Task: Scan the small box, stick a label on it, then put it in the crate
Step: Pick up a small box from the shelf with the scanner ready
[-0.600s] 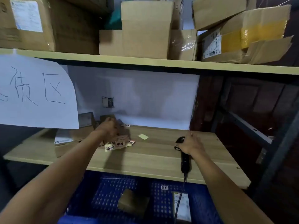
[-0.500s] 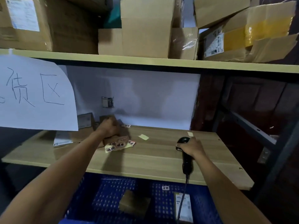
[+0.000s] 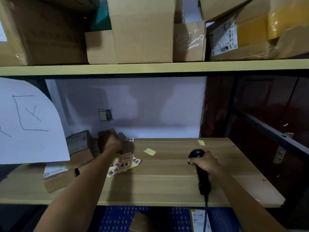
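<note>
The left hand (image 3: 115,144) has now closed on a small box (image 3: 107,134) near the shelf's (image 3: 167,178) back-left corner; the right hand (image 3: 203,162) still grips the scanner (image 3: 199,171), so scanning seems next.

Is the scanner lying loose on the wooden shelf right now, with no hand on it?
No, the right hand is wrapped around the black scanner, holding it on the shelf.

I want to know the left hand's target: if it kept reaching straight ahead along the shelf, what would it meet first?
Probably the small brown box right at the left hand; it may already touch it, though blur hides the contact. Behind that is the white wall.
</note>
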Demonstrator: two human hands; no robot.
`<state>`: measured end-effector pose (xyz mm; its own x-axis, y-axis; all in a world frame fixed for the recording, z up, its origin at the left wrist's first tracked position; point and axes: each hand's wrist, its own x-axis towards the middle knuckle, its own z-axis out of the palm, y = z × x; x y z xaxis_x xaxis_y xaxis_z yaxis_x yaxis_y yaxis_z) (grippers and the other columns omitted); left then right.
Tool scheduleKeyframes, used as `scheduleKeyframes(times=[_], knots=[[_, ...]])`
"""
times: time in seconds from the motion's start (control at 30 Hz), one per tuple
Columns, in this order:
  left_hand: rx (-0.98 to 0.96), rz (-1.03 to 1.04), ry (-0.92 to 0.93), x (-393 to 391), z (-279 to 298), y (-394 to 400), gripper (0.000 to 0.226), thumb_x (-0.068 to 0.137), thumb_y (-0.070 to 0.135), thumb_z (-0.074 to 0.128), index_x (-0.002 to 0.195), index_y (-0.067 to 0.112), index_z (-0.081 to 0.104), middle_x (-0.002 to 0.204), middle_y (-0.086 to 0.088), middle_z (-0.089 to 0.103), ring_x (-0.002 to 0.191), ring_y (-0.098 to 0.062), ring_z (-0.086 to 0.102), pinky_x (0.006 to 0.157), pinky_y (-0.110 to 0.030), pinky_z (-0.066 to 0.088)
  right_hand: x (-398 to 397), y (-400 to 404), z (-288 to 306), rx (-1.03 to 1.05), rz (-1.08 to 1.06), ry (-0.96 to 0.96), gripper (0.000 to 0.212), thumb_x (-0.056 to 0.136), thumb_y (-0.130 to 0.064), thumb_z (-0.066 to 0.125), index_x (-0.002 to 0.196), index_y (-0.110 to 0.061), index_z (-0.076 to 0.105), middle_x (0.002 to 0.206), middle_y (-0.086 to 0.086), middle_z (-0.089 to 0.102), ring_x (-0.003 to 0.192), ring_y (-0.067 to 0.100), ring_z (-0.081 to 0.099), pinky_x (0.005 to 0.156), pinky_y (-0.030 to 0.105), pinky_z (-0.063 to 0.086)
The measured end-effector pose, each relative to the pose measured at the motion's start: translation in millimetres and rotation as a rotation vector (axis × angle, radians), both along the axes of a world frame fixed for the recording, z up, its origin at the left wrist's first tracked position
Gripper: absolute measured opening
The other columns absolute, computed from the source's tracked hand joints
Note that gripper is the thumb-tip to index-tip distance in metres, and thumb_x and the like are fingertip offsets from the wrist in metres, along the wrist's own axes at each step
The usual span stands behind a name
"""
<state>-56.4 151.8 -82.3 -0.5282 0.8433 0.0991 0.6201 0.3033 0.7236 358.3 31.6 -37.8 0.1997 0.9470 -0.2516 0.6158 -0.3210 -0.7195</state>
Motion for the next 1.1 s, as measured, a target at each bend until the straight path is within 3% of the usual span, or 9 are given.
scheduleKeyframes(times=[0.17,0.3,0.4,0.6,0.67,0.73,0.87,1.0,1.1], knots=[[-0.075,-0.234,0.009,46,35,-47,0.025,0.078,0.011,0.075,0.100,0.007,0.064,0.100,-0.012,0.067,0.095,-0.027,0.061,0.086,-0.028,0.042,0,1,-3,0.046,-0.009,0.037,0.096,0.052,-0.053,0.079,0.130,-0.009,0.045,0.121,0.012,0.060,0.104,0.034,0.064,0.090,0.047,0.055],[-0.058,-0.262,0.051,43,26,-40,0.049,0.059,0.044,0.078,0.099,0.018,0.068,0.091,-0.005,0.074,0.081,-0.022,0.069,0.077,-0.036,0.057,7,14,-16,0.036,0.008,0.097,0.105,0.035,-0.060,0.075,0.124,-0.013,0.045,0.113,0.009,0.063,0.093,0.034,0.070,0.080,0.048,0.059],[-0.028,-0.236,0.097,61,36,-55,0.046,0.070,0.038,0.077,0.100,0.008,0.057,0.085,-0.008,0.064,0.078,-0.027,0.062,0.071,-0.031,0.047,11,27,-28,0.026,0.007,0.160,0.110,0.030,-0.058,0.079,0.122,-0.012,0.042,0.111,0.011,0.063,0.090,0.034,0.071,0.075,0.050,0.061],[0.093,-0.195,-0.110,53,25,-55,0.041,0.074,0.053,0.064,0.094,0.017,0.061,0.084,-0.013,0.073,0.078,-0.029,0.071,0.076,-0.040,0.059,-2,-16,12,-0.064,-0.032,0.397,0.031,0.074,-0.012,0.080,0.077,-0.011,0.049,0.084,0.020,0.071,0.072,0.031,0.069,0.077,0.047,0.060],[0.101,-0.155,-0.100,57,34,-63,0.044,0.083,0.039,0.067,0.114,0.010,0.056,0.104,-0.021,0.067,0.100,-0.034,0.065,0.087,-0.026,0.054,-4,-18,8,-0.069,-0.029,0.464,0.021,0.081,-0.010,0.074,0.083,-0.008,0.054,0.079,0.018,0.067,0.066,0.029,0.066,0.069,0.044,0.061],[0.132,-0.067,-0.071,54,42,-67,0.070,0.077,0.035,0.077,0.132,0.006,0.046,0.130,-0.025,0.054,0.120,-0.040,0.054,0.100,-0.038,0.045,-7,-18,5,-0.077,-0.027,0.541,0.021,0.085,-0.014,0.071,0.098,-0.001,0.060,0.077,0.016,0.064,0.059,0.027,0.064,0.056,0.037,0.057],[0.200,-0.148,0.036,35,39,-62,0.070,0.059,0.079,0.065,0.107,0.028,0.054,0.101,-0.008,0.068,0.093,-0.030,0.068,0.083,-0.042,0.056,-17,-22,8,0.032,0.006,0.604,0.015,0.088,-0.021,0.068,0.095,-0.010,0.059,0.081,0.016,0.066,0.054,0.025,0.063,0.056,0.035,0.057],[0.431,-0.192,0.157,71,70,-109,0.094,0.059,0.028,0.084,0.139,0.011,0.036,0.134,-0.024,0.044,0.123,-0.040,0.045,0.100,-0.046,0.044,-24,-26,17,0.184,0.141,0.652,0.014,0.088,-0.024,0.069,0.099,-0.021,0.061,0.087,0.015,0.074,0.060,0.023,0.064,0.057,0.034,0.055],[0.525,-0.272,0.284,78,70,-128,0.097,0.063,0.027,0.081,0.146,0.016,0.032,0.135,-0.020,0.035,0.122,-0.038,0.045,0.099,-0.045,0.047,-31,-29,25,0.277,0.176,0.707,0.029,0.085,-0.028,0.071,0.111,-0.022,0.059,0.089,0.013,0.076,0.062,0.022,0.065,0.057,0.032,0.053]])
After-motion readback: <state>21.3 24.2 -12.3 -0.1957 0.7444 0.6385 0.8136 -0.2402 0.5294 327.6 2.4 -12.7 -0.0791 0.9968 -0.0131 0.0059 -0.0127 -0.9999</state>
